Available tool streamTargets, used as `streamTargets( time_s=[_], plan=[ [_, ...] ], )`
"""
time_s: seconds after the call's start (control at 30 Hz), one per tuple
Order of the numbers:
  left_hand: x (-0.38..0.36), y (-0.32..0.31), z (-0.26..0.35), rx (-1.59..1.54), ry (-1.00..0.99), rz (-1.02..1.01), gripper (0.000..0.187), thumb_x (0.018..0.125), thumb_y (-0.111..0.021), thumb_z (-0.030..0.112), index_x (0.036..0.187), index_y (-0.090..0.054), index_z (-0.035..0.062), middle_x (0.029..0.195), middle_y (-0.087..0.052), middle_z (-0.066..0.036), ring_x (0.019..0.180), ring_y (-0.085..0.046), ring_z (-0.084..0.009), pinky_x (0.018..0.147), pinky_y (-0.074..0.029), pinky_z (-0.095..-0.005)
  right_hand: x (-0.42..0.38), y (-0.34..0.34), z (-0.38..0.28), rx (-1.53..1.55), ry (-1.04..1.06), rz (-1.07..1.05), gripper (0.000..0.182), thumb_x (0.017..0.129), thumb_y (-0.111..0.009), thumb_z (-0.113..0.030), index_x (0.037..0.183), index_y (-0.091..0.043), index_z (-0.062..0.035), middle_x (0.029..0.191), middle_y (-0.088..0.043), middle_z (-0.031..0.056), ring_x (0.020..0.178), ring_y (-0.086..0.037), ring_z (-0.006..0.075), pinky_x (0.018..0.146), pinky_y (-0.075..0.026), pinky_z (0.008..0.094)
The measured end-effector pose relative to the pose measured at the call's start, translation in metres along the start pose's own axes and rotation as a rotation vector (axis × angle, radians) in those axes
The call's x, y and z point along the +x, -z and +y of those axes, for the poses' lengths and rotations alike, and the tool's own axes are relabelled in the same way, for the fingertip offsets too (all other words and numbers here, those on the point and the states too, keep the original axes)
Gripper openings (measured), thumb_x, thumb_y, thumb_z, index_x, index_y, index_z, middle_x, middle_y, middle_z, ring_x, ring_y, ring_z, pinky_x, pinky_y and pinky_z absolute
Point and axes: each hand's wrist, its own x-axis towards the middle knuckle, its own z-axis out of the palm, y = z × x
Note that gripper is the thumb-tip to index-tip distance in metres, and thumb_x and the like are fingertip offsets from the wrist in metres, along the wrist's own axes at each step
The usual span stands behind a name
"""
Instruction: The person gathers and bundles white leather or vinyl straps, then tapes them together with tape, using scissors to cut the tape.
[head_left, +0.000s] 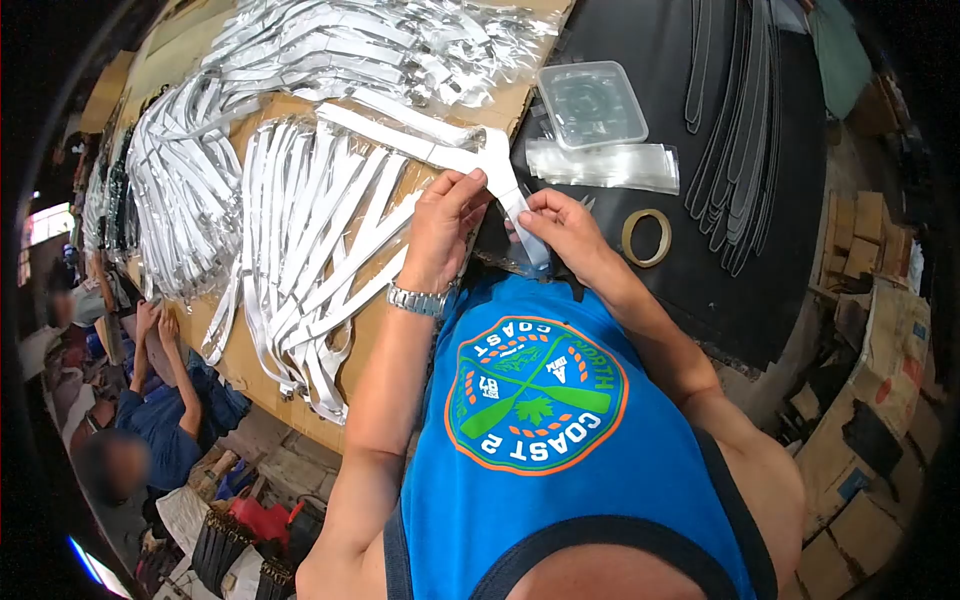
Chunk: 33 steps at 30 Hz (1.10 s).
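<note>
A white strap lies bent over the table edge, its broad bend near my hands and one end hanging down toward my shirt. My left hand, with a metal watch on its wrist, is closed with thumb and fingertips pinching the edge of the strap near the bend. On the other side, my right hand pinches the hanging part between thumb and fingers. Many white straps in clear wrapping are spread to the left of my hands. Clear plastic sleeves lie just beyond my right hand.
A clear plastic box and a tape roll sit on the black surface. Black straps lie at the far right. More wrapped white straps are piled at the back. A co-worker is at the left table edge.
</note>
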Motion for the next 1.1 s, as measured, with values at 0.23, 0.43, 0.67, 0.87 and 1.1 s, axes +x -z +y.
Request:
streamTargets(
  time_s=[0.23,0.43,0.67,0.87,1.1],
  plan=[
    [-0.005,0.001,-0.008,0.042,-0.093,-0.031,0.012,0.09,-0.068,0.017,0.085,-0.062,0.0086,0.077,-0.063,0.001,0.07,-0.058,-0.0063,0.06,-0.039,-0.0162,0.011,-0.009,-0.008,0.036,0.028,-0.005,0.018,0.094,-0.06,-0.014,0.106,-0.059,-0.001,0.097,-0.069,0.0088,0.085,-0.065,0.0131,0.076,-0.051,0.026],
    [-0.013,-0.006,-0.009,-0.041,-0.041,0.036,0.012,0.091,-0.066,0.019,0.085,-0.062,0.0101,0.079,-0.063,0.001,0.069,-0.057,-0.0067,0.065,-0.041,-0.0198,0.017,-0.002,-0.002,0.07,0.132,0.003,0.016,0.092,-0.062,-0.011,0.104,-0.058,-0.0005,0.091,-0.068,0.0069,0.079,-0.064,0.0099,0.067,-0.049,0.0225],
    [-0.018,-0.006,-0.009,-0.057,-0.02,0.012,0.011,0.09,-0.067,0.022,0.089,-0.062,0.0114,0.082,-0.063,0.003,0.071,-0.055,-0.0054,0.069,-0.042,-0.0218,0.019,-0.009,-0.007,0.09,0.098,-0.001,0.016,0.091,-0.064,-0.01,0.103,-0.058,-0.0008,0.089,-0.067,0.0062,0.079,-0.062,0.0079,0.067,-0.048,0.0222],
    [-0.021,-0.003,-0.014,0.089,-0.074,-0.015,0.01,0.089,-0.068,0.012,0.093,-0.059,0.0094,0.083,-0.062,0.003,0.074,-0.055,-0.0055,0.066,-0.042,-0.0209,0.018,-0.004,-0.008,0.006,0.108,0.003,0.021,0.092,-0.064,-0.019,0.106,-0.057,-0.004,0.086,-0.064,0.0015,0.076,-0.059,0.0063,0.066,-0.045,0.0188],
    [-0.024,0.004,-0.015,0.169,-0.106,-0.07,0.014,0.087,-0.07,0.01,0.096,-0.059,0.0072,0.083,-0.064,0.0,0.069,-0.055,-0.0061,0.061,-0.042,-0.0191,0.04,0.003,-0.023,0.137,-0.008,0.063,0.026,0.093,-0.062,-0.033,0.102,-0.06,-0.0096,0.085,-0.061,-0.0012,0.078,-0.054,0.007,0.071,-0.041,0.0227]
  ],
)
